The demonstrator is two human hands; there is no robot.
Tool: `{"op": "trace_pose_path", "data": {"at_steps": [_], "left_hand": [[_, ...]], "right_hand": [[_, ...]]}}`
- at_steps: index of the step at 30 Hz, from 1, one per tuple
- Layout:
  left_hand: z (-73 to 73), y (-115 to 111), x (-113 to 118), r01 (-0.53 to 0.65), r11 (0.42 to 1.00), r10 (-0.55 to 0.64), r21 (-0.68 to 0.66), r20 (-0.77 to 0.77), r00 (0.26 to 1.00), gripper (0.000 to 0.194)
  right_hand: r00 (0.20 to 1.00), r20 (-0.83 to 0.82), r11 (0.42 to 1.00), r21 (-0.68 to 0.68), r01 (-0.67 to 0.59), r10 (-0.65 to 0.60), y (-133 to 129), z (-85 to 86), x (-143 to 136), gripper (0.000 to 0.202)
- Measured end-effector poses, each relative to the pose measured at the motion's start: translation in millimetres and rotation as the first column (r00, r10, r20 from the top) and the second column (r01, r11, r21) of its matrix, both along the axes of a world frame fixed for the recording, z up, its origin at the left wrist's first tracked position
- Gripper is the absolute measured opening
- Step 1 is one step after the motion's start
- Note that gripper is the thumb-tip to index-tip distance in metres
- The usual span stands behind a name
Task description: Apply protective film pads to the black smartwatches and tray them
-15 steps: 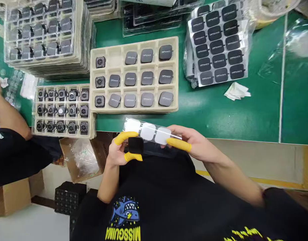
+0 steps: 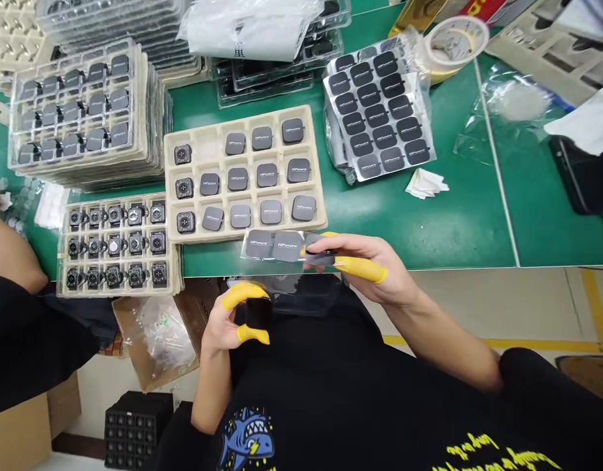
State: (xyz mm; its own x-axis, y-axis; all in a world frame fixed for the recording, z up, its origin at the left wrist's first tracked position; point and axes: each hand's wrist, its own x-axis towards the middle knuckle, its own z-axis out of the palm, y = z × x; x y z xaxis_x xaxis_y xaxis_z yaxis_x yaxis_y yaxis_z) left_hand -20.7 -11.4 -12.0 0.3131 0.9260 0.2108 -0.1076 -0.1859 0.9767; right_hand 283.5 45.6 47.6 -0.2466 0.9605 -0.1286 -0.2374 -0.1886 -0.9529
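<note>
In my left hand (image 2: 231, 318) a black square smartwatch body (image 2: 259, 313) is pinched between thumb and forefinger, both wearing yellow finger cots. My right hand (image 2: 367, 265) is closed on one end of a clear strip of grey rounded-square stickers (image 2: 288, 247), printed faces up, near the bench's front edge. Its fingers partly cover the last sticker. Just behind the strip lies a beige tray (image 2: 321, 190). Most of its pockets hold watches covered by grey HiFuture stickers; its left column has bare watches with sensor backs up, such as this watch (image 2: 184, 188).
More watches fill a lower-left tray (image 2: 176, 288). Stacked covered trays (image 2: 152, 140) stand behind it. Sticker sheets (image 2: 380, 118), crumpled white paper (image 2: 426, 184) and a tape roll (image 2: 456, 42) lie to the right. At far left is another person's arm (image 2: 17, 248). Below sits an open carton (image 2: 129, 340).
The sticker strip has flipped from white backs to grey printed faces. My left hand has come away from it toward my body, keeping the smartwatch body. The camera view has shifted.
</note>
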Motion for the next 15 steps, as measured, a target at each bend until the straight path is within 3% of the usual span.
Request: {"op": "trace_pose_path", "data": {"at_steps": [2,5,8,12,15], "left_hand": [[5.7,4,1,0.046,0.999,-0.046,0.027,0.005,0.999,0.072],[14.1,10,4,0.081,0.995,-0.082,0.054,0.009,0.997,0.069],[21.8,14,3,-0.027,0.998,0.024,0.053,0.063,0.998,0.066],[43.7,26,-10,-0.143,0.987,0.135,0.078,0.102,0.986,0.066],[69.5,40,-22,-0.084,0.985,0.073,0.154,0.074,0.995,0.057]], "right_hand": [[0.995,-0.099,1.0,-0.01,0.006,-0.007,2,3.6,-4,0.046],[0.991,-0.055,0.991,0.055,0.123,-0.12,2,10.3,-12,0.029],[0.981,0.047,0.966,0.191,0.174,-0.186,3,19.3,-16,0.031],[0.964,0.246,0.903,0.43,-0.014,-0.103,12,34.1,-12,0.028],[0.921,0.386,0.836,0.524,-0.165,-0.06,23,46.0,-9,0.036]]}}
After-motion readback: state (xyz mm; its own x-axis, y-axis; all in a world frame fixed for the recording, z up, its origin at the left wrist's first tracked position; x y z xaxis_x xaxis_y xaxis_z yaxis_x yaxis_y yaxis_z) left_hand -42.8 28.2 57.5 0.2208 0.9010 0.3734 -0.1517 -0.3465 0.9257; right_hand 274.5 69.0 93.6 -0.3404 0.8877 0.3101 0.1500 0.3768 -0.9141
